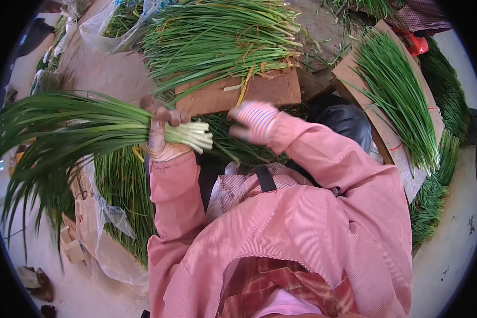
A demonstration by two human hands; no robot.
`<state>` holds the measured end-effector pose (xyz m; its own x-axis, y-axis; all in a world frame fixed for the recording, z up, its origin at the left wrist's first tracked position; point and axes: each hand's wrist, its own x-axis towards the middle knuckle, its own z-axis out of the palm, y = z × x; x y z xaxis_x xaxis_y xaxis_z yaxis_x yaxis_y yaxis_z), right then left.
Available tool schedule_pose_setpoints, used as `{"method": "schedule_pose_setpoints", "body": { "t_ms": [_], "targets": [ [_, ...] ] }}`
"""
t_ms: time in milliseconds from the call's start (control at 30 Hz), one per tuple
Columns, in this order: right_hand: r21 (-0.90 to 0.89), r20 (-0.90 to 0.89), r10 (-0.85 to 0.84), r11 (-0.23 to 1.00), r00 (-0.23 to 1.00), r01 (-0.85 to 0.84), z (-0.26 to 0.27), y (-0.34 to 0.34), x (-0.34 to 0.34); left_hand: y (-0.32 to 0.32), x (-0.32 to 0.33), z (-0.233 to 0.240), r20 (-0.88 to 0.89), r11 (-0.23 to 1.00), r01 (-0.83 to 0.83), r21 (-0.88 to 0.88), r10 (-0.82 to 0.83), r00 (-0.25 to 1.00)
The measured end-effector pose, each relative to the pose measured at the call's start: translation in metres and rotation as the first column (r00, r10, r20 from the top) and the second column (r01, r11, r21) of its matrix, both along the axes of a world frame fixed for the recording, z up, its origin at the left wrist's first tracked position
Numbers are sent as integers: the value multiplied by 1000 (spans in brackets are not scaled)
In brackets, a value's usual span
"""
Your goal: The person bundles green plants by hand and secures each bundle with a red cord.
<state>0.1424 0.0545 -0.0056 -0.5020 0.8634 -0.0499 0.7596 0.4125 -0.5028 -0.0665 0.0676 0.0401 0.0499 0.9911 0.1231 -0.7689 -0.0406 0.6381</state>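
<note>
My left hand (165, 133) is closed around a bunch of garlic chives (119, 123). Its pale cut stem ends (196, 135) point right, and its long green leaves droop to the left. My right hand (256, 121), in a striped fingerless glove and blurred by motion, hovers apart from the bunch, near the front edge of a brown board (238, 91). Nothing shows in its fingers, though the blur hides their exact pose. On that board lies a large pile of chives (222, 43) with yellowed leaves among them.
At the right, another board (411, 183) carries a sorted chive bundle (401, 99), with stacked bundles (429, 214) beyond it. More chives (123, 190) stand by a clear plastic bag (111, 254) at lower left. A black plastic-covered object (342, 119) sits beside my right forearm.
</note>
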Motion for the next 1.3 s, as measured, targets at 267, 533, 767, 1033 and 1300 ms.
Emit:
{"method": "schedule_pose_setpoints", "body": {
  "t_ms": [267, 533, 767, 1033, 1300],
  "targets": [
    [212, 435, -481, 876, 761, 433, -7, 80, 117, -4, 51, -25, 369, 913, 340, -226, -243, 897],
    [624, 301, -389, 771, 871, 129, 51, 85, 122, -4, 30, -39, 178, 971, 111, -212, -73, 981],
    [22, 256, -292, 955, 922, 297, 8, 90, 128, -14, 22, -39, 174, 932, 121, -343, -64, 983],
    [4, -131, -554, 829, 822, 560, 52, 53, 125, -24, 22, -25, 51, 914, 298, -276, -296, 954],
    [30, -136, -542, 835, 829, 550, 5, 30, 94, -28, 37, -33, 182, 894, 427, -134, -401, 898]
  ]
}}
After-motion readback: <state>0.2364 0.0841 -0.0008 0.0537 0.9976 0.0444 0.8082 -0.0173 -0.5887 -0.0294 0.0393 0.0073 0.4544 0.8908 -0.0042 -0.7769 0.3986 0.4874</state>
